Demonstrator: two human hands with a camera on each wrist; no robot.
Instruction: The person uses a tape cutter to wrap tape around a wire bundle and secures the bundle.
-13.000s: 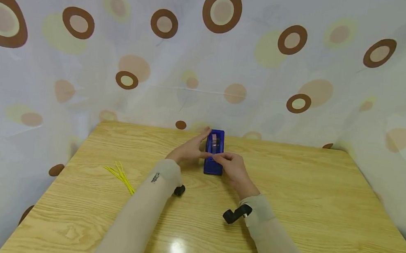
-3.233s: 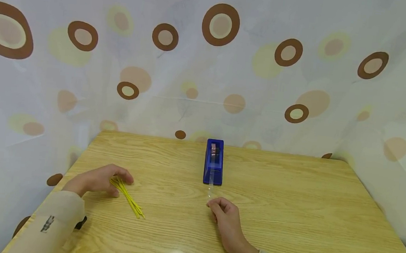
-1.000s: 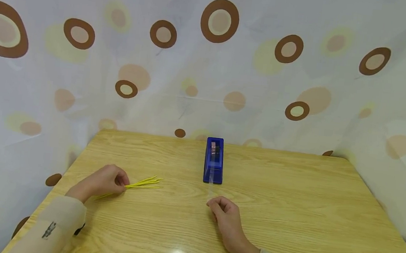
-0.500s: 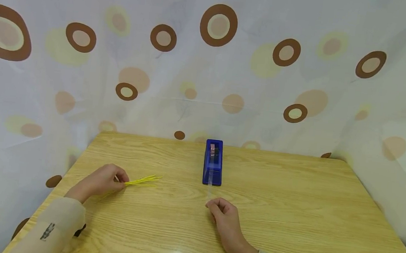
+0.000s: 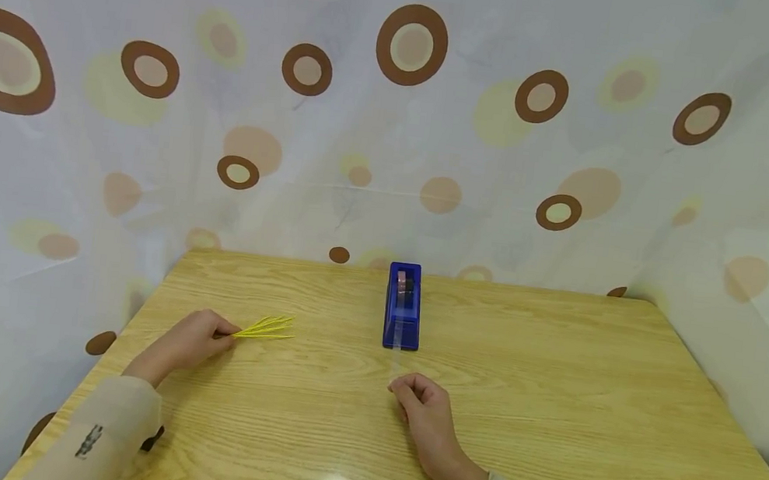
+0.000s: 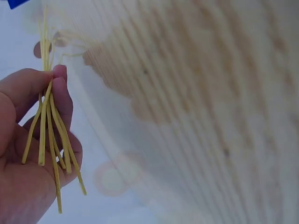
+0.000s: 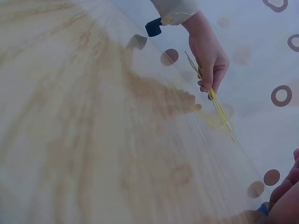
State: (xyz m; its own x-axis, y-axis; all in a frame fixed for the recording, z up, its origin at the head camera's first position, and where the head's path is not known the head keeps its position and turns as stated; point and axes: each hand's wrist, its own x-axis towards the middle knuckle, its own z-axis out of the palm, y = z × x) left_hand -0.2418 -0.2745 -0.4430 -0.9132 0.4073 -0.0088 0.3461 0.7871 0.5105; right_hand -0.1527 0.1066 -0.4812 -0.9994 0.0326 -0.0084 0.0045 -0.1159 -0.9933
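Yellow thin plastic ties fan beyond my left hand's clamped fingers; my right hand pinches clear tape, so next, I judge, bundle meets strip.

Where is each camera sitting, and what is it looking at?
Head: worn on the head, facing forward and down at the table, the blue tape dispenser, both hands and both sleeves.
Left wrist: on the left wrist, looking along the left hand, which grips the yellow sticks.
Right wrist: on the right wrist, looking low across the table at the far left hand; only a bit of the right hand shows at the corner.
Shared: all three views show the left hand holding the yellow sticks.
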